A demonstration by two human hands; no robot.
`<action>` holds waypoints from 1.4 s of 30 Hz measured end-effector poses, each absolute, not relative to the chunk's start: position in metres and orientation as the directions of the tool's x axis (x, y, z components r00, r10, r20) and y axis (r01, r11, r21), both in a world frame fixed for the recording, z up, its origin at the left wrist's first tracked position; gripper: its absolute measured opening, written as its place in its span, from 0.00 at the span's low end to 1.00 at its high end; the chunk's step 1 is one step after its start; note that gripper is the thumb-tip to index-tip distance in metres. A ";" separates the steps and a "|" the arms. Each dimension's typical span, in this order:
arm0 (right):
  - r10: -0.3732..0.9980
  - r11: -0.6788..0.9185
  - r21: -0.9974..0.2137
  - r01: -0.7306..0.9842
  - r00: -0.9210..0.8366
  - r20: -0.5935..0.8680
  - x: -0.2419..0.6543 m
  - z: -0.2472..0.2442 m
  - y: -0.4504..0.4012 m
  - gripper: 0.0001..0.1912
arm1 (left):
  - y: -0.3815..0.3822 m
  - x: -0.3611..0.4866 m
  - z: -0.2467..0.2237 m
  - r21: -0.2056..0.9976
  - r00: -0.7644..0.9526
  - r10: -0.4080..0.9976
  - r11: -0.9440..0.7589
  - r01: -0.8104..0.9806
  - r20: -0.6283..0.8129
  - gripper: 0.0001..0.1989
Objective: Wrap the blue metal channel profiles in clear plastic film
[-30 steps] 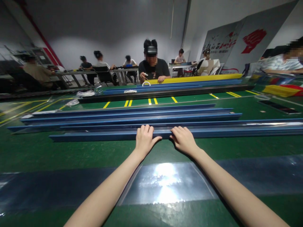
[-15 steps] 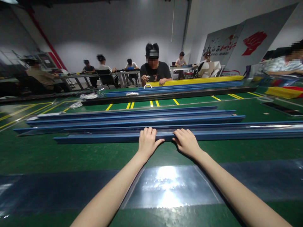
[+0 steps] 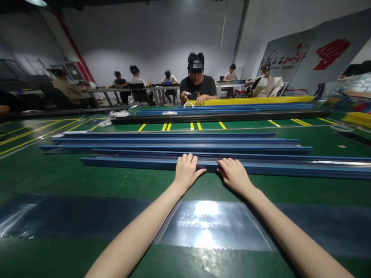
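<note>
A long blue channel strip [image 3: 130, 163] lies crosswise on the green table, with glossy clear film along its trough. My left hand [image 3: 186, 172] is closed over it, fingers across the top and thumb stretched along the near wall. A short way to the right, my right hand [image 3: 234, 174] grips the same strip, fingers curled over the near wall; its thumb is mostly hidden. Under my forearms a wide clear plastic sheet [image 3: 203, 227] lies flat and reflects the light. Just beyond my hands, several more blue channel strips [image 3: 179, 148] lie side by side.
Farther back are a black strip [image 3: 220, 116], more blue strips [image 3: 284, 107] and a yellow strip [image 3: 261, 100]. A co-worker [image 3: 198, 83] sits opposite, hands at the yellow strip. A plastic bag [image 3: 118, 114] lies back left, a yellow tray [image 3: 359, 119] at right.
The view has turned slightly left, so the scene sits farther right. Both hands stay on the blue channel strip with almost the same hold.
</note>
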State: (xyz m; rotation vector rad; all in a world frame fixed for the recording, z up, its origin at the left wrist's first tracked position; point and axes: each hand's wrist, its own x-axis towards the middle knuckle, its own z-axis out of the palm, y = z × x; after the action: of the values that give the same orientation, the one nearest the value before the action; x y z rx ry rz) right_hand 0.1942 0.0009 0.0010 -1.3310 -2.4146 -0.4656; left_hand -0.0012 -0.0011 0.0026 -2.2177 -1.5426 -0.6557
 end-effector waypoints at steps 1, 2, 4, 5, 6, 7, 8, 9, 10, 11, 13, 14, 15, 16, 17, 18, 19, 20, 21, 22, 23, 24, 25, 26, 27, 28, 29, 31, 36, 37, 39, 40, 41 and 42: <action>0.742 0.507 0.109 0.855 -0.497 0.451 0.194 0.001 0.001 0.11 | -0.001 -0.001 0.003 -0.033 0.300 0.773 -0.340 0.940 0.559 0.19; 0.742 0.505 0.100 0.857 -0.491 0.457 0.194 0.001 0.001 0.12 | -0.001 -0.001 0.002 -0.038 0.306 0.773 -0.344 0.938 0.556 0.19; 0.744 0.500 0.083 0.862 -0.476 0.469 0.194 0.001 0.001 0.13 | -0.001 0.000 0.002 -0.046 0.323 0.769 -0.358 0.932 0.552 0.18; 0.745 0.497 0.078 0.864 -0.471 0.473 0.194 0.000 0.001 0.14 | -0.001 0.000 0.001 -0.048 0.329 0.766 -0.365 0.930 0.552 0.18; 0.745 0.495 0.076 0.866 -0.468 0.476 0.194 0.000 0.001 0.14 | -0.001 0.000 0.000 -0.048 0.333 0.765 -0.369 0.928 0.552 0.17; 0.745 0.493 0.076 0.866 -0.466 0.477 0.194 0.000 0.001 0.15 | 0.000 0.000 0.000 -0.046 0.334 0.764 -0.372 0.927 0.552 0.17; 0.745 0.494 0.078 0.866 -0.467 0.477 0.194 -0.001 0.001 0.15 | 0.000 0.000 -0.001 -0.043 0.334 0.764 -0.374 0.927 0.553 0.17; 0.742 0.494 0.081 0.866 -0.468 0.479 0.194 -0.001 0.001 0.15 | 0.001 0.000 -0.002 -0.040 0.333 0.764 -0.375 0.926 0.553 0.17; 0.739 0.494 0.084 0.865 -0.469 0.483 0.194 -0.001 0.001 0.15 | 0.001 0.000 -0.002 -0.038 0.334 0.764 -0.377 0.926 0.552 0.17; 0.737 0.494 0.083 0.866 -0.467 0.489 0.193 -0.001 0.001 0.15 | 0.001 0.000 -0.003 -0.037 0.335 0.765 -0.379 0.925 0.550 0.17; 0.738 0.490 0.064 0.869 -0.453 0.500 0.192 -0.002 0.000 0.15 | 0.001 0.001 -0.003 -0.036 0.337 0.768 -0.381 0.924 0.545 0.17; 0.744 0.486 0.046 0.873 -0.441 0.502 0.192 -0.002 0.000 0.15 | 0.001 0.001 -0.003 -0.037 0.338 0.769 -0.380 0.924 0.542 0.17; 0.754 0.479 0.024 0.878 -0.425 0.501 0.191 -0.001 -0.001 0.15 | 0.001 0.001 -0.003 -0.036 0.338 0.771 -0.380 0.924 0.540 0.17; 0.765 0.471 0.000 0.882 -0.409 0.498 0.190 -0.001 -0.001 0.14 | 0.001 0.001 -0.003 -0.036 0.339 0.771 -0.381 0.924 0.539 0.18; 0.776 0.464 -0.026 0.885 -0.393 0.493 0.188 0.000 -0.001 0.14 | 0.001 0.001 -0.003 -0.035 0.340 0.771 -0.383 0.923 0.538 0.18; 0.785 0.459 -0.050 0.887 -0.379 0.490 0.187 0.000 -0.002 0.13 | 0.001 0.001 -0.003 -0.035 0.342 0.771 -0.385 0.922 0.538 0.18; 0.792 0.456 -0.076 0.887 -0.366 0.488 0.186 0.001 -0.002 0.12 | 0.001 0.001 -0.003 -0.035 0.345 0.770 -0.388 0.921 0.538 0.18; 0.796 0.458 -0.102 0.883 -0.357 0.488 0.185 0.002 -0.002 0.12 | 0.001 0.001 -0.003 -0.035 0.347 0.769 -0.390 0.920 0.537 0.18; 0.797 0.466 -0.128 0.876 -0.352 0.490 0.184 0.002 -0.001 0.11 | 0.001 0.001 -0.003 -0.036 0.348 0.768 -0.391 0.920 0.537 0.18; 0.796 0.480 -0.155 0.864 -0.354 0.492 0.183 0.003 -0.001 0.10 | 0.001 0.001 -0.003 -0.038 0.348 0.768 -0.390 0.920 0.538 0.18; 0.792 0.496 -0.179 0.850 -0.358 0.495 0.182 0.003 0.000 0.10 | 0.002 0.000 -0.003 -0.040 0.349 0.767 -0.390 0.920 0.539 0.18; 0.789 0.511 -0.199 0.836 -0.364 0.496 0.181 0.004 0.001 0.09 | 0.002 0.000 -0.003 -0.041 0.351 0.765 -0.392 0.919 0.540 0.18; 0.785 0.525 -0.212 0.825 -0.372 0.496 0.180 0.004 0.002 0.08 | 0.002 0.000 -0.004 -0.042 0.353 0.762 -0.395 0.918 0.543 0.18; 0.781 0.535 -0.217 0.817 -0.380 0.495 0.179 0.004 0.003 0.08 | 0.003 0.000 -0.004 -0.041 0.355 0.759 -0.399 0.916 0.546 0.18; 0.779 0.539 -0.212 0.816 -0.386 0.495 0.179 0.005 0.004 0.07 | 0.003 -0.001 -0.005 -0.040 0.357 0.756 -0.403 0.914 0.549 0.18; 0.778 0.537 -0.198 0.820 -0.390 0.493 0.179 0.005 0.005 0.07 | 0.003 -0.001 -0.005 -0.038 0.359 0.753 -0.407 0.913 0.552 0.18; 0.778 0.532 -0.179 0.828 -0.394 0.489 0.179 0.006 0.005 0.06 | 0.003 -0.001 -0.006 -0.036 0.360 0.751 -0.411 0.911 0.554 0.17; 0.782 0.518 -0.139 0.844 -0.400 0.478 0.179 0.008 0.006 0.05 | 0.004 -0.001 -0.006 -0.032 0.364 0.747 -0.418 0.908 0.557 0.17; 0.775 0.527 -0.085 0.846 -0.437 0.457 0.181 0.011 0.007 0.04 | 0.005 -0.002 -0.005 0.002 0.376 0.741 -0.454 0.891 0.556 0.15; 0.771 0.533 -0.077 0.843 -0.446 0.455 0.182 0.011 0.008 0.05 | 0.005 -0.002 -0.005 0.016 0.378 0.739 -0.464 0.885 0.557 0.14; 0.767 0.538 -0.064 0.841 -0.457 0.452 0.184 0.011 0.008 0.05 | 0.005 -0.002 -0.005 0.039 0.386 0.733 -0.489 0.871 0.560 0.12; 0.767 0.535 -0.057 0.843 -0.457 0.450 0.185 0.011 0.008 0.06 | 0.005 -0.002 -0.005 0.043 0.395 0.726 -0.503 0.863 0.563 0.11; 0.769 0.529 -0.048 0.847 -0.455 0.449 0.187 0.011 0.007 0.06 | 0.004 -0.002 -0.005 0.042 0.404 0.718 -0.515 0.856 0.566 0.11; 0.772 0.519 -0.038 0.854 -0.449 0.450 0.189 0.011 0.007 0.06 | 0.004 -0.001 -0.004 0.036 0.414 0.709 -0.525 0.850 0.571 0.10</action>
State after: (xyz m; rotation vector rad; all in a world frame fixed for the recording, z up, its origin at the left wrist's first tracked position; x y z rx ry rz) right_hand 0.1890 0.0067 0.0110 -1.3363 -2.3503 -0.2710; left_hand -0.0013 0.0041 -0.0043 -2.4122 -1.3636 -0.7834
